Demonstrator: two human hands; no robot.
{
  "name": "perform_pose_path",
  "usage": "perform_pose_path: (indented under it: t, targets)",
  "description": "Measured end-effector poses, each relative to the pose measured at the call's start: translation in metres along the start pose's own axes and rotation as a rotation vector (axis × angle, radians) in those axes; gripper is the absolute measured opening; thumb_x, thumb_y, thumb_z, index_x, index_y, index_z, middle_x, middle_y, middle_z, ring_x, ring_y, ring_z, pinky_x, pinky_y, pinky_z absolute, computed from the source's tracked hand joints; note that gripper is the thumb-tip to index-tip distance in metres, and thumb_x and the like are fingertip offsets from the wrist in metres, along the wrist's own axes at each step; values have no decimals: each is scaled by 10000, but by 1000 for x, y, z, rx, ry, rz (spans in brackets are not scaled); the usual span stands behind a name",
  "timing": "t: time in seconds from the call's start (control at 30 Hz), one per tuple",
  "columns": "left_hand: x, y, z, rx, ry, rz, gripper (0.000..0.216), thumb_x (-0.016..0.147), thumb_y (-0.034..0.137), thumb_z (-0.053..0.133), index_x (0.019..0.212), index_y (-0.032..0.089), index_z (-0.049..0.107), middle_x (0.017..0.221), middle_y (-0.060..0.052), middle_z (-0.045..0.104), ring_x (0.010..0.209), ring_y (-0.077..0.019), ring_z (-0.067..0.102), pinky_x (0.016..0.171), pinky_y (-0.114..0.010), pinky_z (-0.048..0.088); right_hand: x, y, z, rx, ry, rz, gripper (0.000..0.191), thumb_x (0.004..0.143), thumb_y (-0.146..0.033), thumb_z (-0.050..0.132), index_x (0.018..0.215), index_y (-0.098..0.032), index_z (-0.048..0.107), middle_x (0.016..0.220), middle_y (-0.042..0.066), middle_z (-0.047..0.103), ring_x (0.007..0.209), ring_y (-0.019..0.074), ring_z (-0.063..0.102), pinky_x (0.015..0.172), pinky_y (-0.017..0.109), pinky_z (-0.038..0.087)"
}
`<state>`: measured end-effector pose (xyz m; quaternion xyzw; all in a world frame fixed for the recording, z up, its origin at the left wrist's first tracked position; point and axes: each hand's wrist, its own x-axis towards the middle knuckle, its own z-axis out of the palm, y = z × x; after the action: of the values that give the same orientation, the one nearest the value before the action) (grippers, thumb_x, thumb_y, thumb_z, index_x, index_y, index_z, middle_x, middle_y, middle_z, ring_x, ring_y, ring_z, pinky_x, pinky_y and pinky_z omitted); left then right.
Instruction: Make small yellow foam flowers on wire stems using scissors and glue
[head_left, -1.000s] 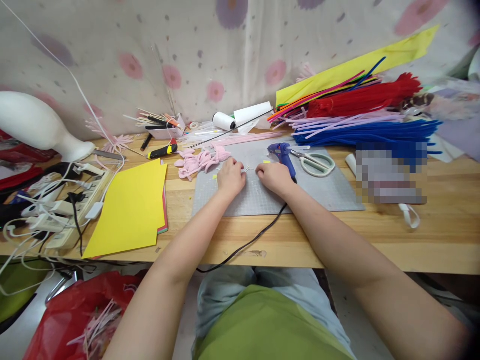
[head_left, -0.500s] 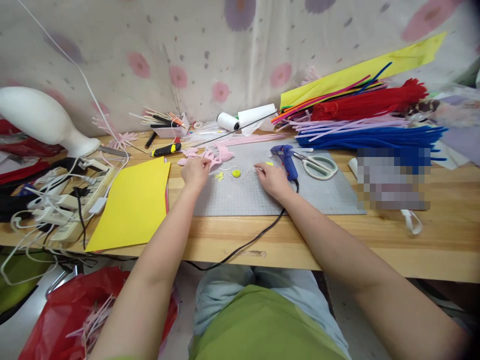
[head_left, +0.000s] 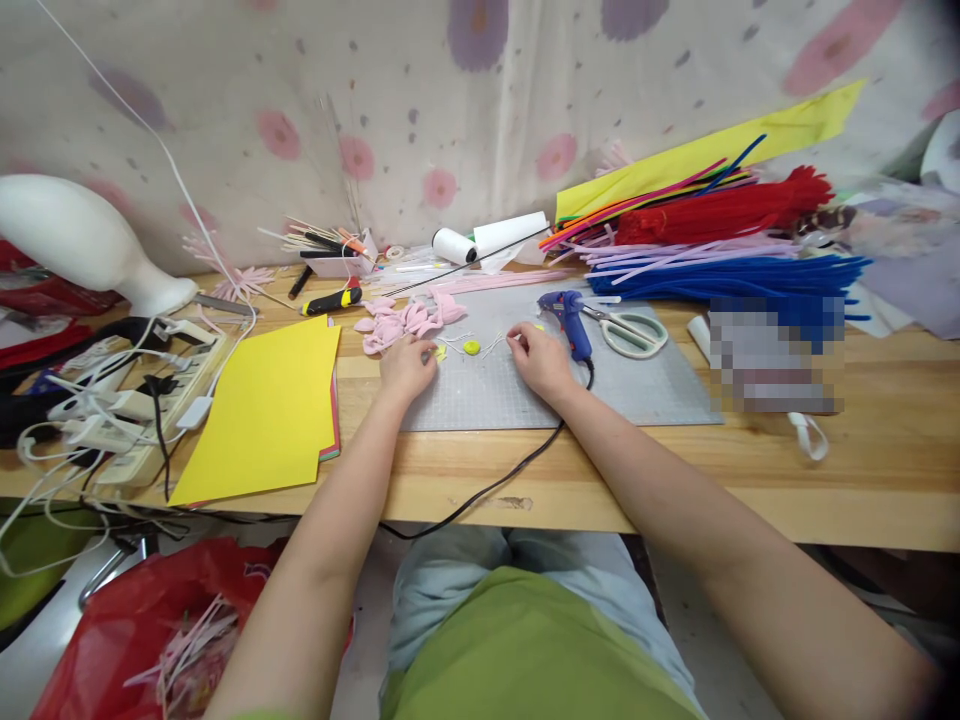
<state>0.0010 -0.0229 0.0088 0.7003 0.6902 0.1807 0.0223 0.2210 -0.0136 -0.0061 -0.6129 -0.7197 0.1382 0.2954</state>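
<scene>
My left hand (head_left: 409, 368) is on the left part of the grey cutting mat (head_left: 480, 405), fingers curled and fingertips closed at the edge of a small yellow piece (head_left: 441, 352). Just beyond it lies a pile of pink fabric-like pieces (head_left: 412, 318). My right hand (head_left: 541, 360) pinches the end of some thin white strings (head_left: 493, 344); its fingertips partly hide them. Between both hands lies a small round yellow piece (head_left: 471, 347). A blue glue gun (head_left: 571, 325) rests right of my right hand, with scissors (head_left: 636, 334) beside it.
Blue pipe cleaners (head_left: 727, 275) and red ones (head_left: 727, 205) are heaped at the back right. Yellow sheets (head_left: 259, 410) lie at left, near a crowded power strip (head_left: 142, 450). A black cord (head_left: 487, 490) crosses the table's front edge. White thread spools (head_left: 454, 244) stand behind.
My left hand has let go of the pink pieces and moved nearer and slightly right, to the small yellow piece. My right hand stays almost in place at the white strings.
</scene>
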Motion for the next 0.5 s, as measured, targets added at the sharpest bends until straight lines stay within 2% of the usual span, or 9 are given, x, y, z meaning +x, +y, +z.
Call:
perform_pose_path:
  t: [0.2, 0.37, 0.5]
  targets:
    - [7, -6, 5, -131, -52, -117, 149, 709, 241, 559, 844, 223, 619, 971, -40, 632, 928, -199, 575, 767, -303, 423, -2, -1, 2, -10, -26, -60, 247, 869, -277, 407, 1021, -208, 589, 889, 45, 674, 798, 189, 589, 663, 291, 376]
    - [3, -5, 4, -183, 22, -121, 72, 711, 242, 554, 771, 211, 576, 951, -32, 608, 849, -168, 573, 730, -288, 410, -2, -1, 3, -34, -38, -63, 273, 864, -279, 411, 1080, -209, 562, 894, 49, 675, 820, 200, 594, 673, 295, 385]
    - [0, -4, 4, -287, 42, -185, 92, 715, 276, 565, 783, 218, 546, 756, 8, 596, 707, -140, 557, 662, -272, 394, -1, -1, 3, -1, -53, -62, 279, 855, -279, 418, 1089, -209, 552, 887, 51, 669, 811, 205, 590, 687, 304, 395]
